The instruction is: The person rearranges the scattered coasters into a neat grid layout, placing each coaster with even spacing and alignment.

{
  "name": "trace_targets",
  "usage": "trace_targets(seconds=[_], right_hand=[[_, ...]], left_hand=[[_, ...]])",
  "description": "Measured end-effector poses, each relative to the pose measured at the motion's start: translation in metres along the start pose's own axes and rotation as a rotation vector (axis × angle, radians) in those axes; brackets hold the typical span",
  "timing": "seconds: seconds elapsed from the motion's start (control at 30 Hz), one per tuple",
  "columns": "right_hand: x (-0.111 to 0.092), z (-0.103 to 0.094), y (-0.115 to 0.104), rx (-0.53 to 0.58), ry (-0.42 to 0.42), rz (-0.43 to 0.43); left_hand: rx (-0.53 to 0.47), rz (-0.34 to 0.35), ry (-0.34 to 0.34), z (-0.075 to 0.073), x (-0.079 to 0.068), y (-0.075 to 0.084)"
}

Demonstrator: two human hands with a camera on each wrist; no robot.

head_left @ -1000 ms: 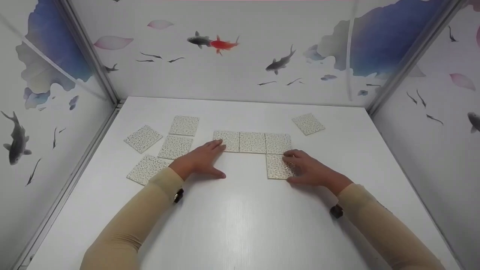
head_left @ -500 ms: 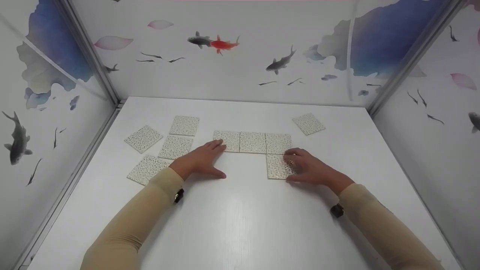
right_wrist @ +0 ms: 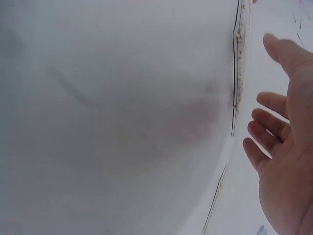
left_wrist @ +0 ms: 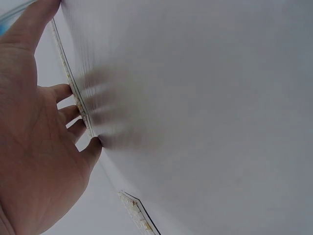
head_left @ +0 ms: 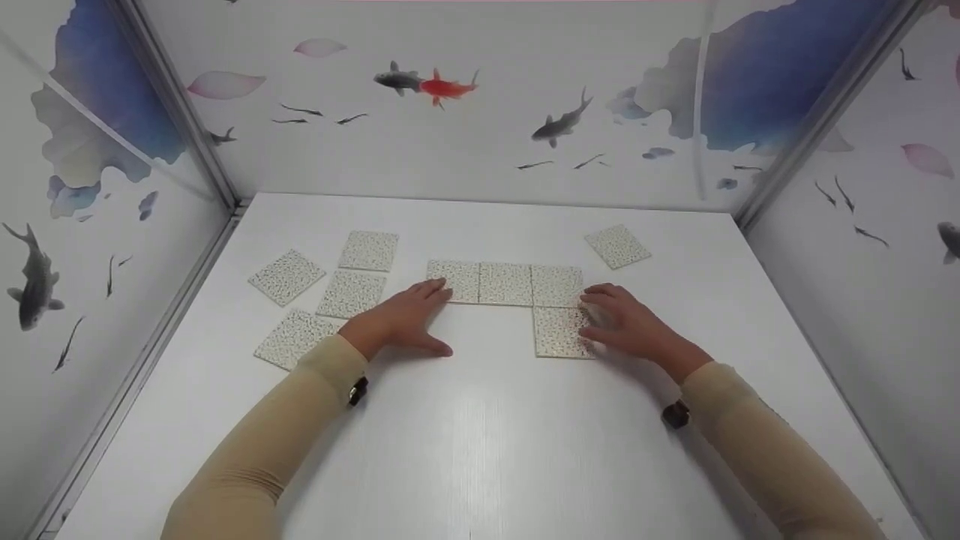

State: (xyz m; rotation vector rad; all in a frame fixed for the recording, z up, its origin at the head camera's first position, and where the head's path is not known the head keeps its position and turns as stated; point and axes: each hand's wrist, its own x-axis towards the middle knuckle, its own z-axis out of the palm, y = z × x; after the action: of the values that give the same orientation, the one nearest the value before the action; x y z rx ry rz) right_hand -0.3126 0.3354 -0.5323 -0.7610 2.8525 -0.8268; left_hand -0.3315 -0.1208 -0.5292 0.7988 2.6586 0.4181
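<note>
Three pale speckled square tiles lie edge to edge in a row in the head view: a left tile (head_left: pixel 457 280), a middle tile (head_left: pixel 505 284) and a right tile (head_left: pixel 553 286). Below the right one, a lower tile (head_left: pixel 556 332) joins it edge to edge. The fingertips of my left hand (head_left: pixel 395 319) touch the left tile, with thumb spread away on the table. My right hand (head_left: pixel 628 322), fingers relaxed, hovers over the right edge of the lower tile. In the right wrist view, a gap shows between the right hand (right_wrist: pixel 288 142) and the tile edges (right_wrist: pixel 238 63).
Several loose tiles lie at the left: a turned one (head_left: pixel 287 277), a back one (head_left: pixel 368 250), one below it (head_left: pixel 349 293), and one (head_left: pixel 294 337) partly behind the left forearm. Another single tile (head_left: pixel 617 247) lies back right. Printed panels (head_left: pixel 480 172) wall the white table (head_left: pixel 480 450).
My right hand has let go of the lower tile, with its thumb lifting off the near corner and the hand shifting slightly right and back. My left hand stays in place.
</note>
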Motion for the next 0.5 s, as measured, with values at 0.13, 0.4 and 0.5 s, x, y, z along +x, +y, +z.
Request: trace_targets(seconds=[0.13, 0.4, 0.5], right_hand=[[0.007, -0.006, 0.011, -0.045, 0.103, 0.101], [0.029, -0.026, 0.046, -0.017, 0.201, 0.373], [0.039, -0.032, 0.060, -0.017, 0.248, 0.425]], left_hand=[[0.008, 0.004, -0.002, -0.001, 0.000, 0.000], [0.004, 0.009, 0.007, 0.001, 0.001, -0.002], [0.001, 0.013, 0.013, 0.001, 0.000, -0.001]])
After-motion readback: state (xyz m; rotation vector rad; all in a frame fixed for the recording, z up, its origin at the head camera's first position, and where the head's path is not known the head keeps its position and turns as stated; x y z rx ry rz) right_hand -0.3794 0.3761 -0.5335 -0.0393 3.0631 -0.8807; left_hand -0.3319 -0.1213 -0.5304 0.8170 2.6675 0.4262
